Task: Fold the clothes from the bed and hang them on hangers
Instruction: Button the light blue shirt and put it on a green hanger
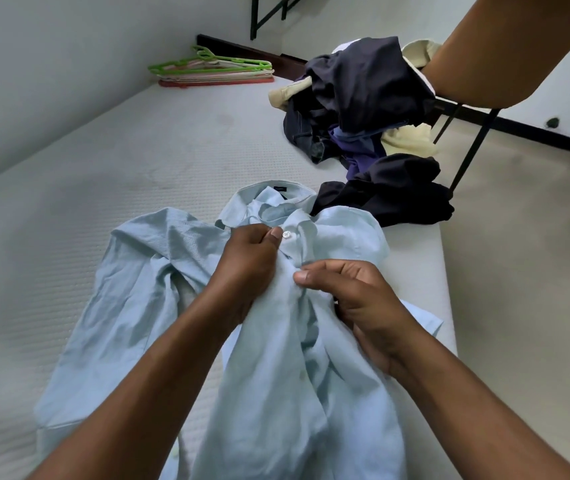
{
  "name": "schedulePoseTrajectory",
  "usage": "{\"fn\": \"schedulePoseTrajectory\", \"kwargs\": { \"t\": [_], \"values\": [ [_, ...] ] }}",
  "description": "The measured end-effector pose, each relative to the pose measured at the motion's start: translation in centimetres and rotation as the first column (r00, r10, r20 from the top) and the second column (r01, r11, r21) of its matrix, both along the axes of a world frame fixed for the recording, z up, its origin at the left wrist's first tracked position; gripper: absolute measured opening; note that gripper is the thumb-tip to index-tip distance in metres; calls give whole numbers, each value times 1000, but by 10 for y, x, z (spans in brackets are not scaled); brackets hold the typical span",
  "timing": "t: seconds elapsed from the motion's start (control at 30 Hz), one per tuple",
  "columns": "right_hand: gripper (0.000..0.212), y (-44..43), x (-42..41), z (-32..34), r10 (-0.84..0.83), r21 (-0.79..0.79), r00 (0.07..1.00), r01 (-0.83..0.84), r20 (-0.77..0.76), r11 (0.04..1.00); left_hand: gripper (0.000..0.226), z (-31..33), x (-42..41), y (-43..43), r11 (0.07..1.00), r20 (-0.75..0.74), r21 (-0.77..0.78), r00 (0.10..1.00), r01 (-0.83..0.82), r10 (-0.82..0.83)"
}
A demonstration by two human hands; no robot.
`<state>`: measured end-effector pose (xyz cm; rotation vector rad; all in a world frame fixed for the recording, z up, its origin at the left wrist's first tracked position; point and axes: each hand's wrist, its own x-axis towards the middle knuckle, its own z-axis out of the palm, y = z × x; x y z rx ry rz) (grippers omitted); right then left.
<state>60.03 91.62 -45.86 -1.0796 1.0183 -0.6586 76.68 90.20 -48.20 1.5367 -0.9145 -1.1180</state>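
Place: a bedroom in a home
Bed: bare white mattress against a plain wall
Laundry: heap of clothes, stacked plastic hangers

Shirt: light blue button-up cotton shirt, crumpled, front up, collar at the far end, on white mattress.
Pile: dark navy, purple and cream garments, heaped just beyond the collar.
Hangers: green, pink and red plastic hangers, stacked flat, far corner.

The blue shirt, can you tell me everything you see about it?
The light blue shirt is a crumpled, cotton-looking button-up with a collar and a white button. It lies front up on the white mattress, collar away from the person. The left hand and right hand both pinch its front below the collar.
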Motion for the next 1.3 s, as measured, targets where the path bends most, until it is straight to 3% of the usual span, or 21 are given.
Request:
{"fn": "schedulePoseTrajectory", "kwargs": {
  "t": [0.17,0.27,0.33,0.37,0.43,0.47,0.53,0.6,0.73,0.93,1.03,1.17,1.23,1.3],
  "values": [
    [37,-3,-5,2,44,91,997,-50,61,995,54,-2,3,-1,999,22,-46,1000,5,-4],
    [40,-4,-11,11,93,112,986,-109,140,988,45,-4,1,-1,998,76,-69,997,-1,6],
    [36,-6,-12,14,16,86,991,-27,132,996,33,-1,-2,3,986,290,-153,951,-63,105],
    [38,-7,-12,14,-44,68,991,36,126,997,25,5,-3,7,963,440,-250,873,-105,209],
    [41,-10,-10,12,-194,36,972,191,129,981,21,25,-6,17,886,538,-454,763,-94,357],
    [40,-11,-10,12,-262,21,955,262,141,965,24,34,-5,19,882,515,-469,798,-45,314],
    [31,-14,-10,14,-337,-7,928,342,161,940,27,48,-5,23,938,382,-330,924,110,26],
    [25,-17,-12,17,-337,-37,930,345,149,938,26,51,-11,28,949,273,-213,947,232,-170],
    [12,-18,-15,17,-298,-123,953,302,51,946,17,36,-22,27,970,106,-233,993,66,-42],
    [14,-29,-29,20,-145,-228,981,113,-128,967,14,28,-19,23,993,-83,-113,995,41,-51],
    [24,-33,-46,27,-66,-220,981,25,-183,975,13,23,-11,19,998,-35,-54,998,40,-42],
    [37,-32,-56,35,-189,-221,964,146,-186,964,15,23,-2,19,989,133,9,980,145,-145],
    [32,-28,-52,35,-288,-371,927,187,-238,910,15,27,-2,21,982,199,8,963,186,-184],
    [31,-21,-42,30,-381,-609,853,96,-358,787,15,31,-5,23,980,225,-13,956,198,-191]
  ]
}}
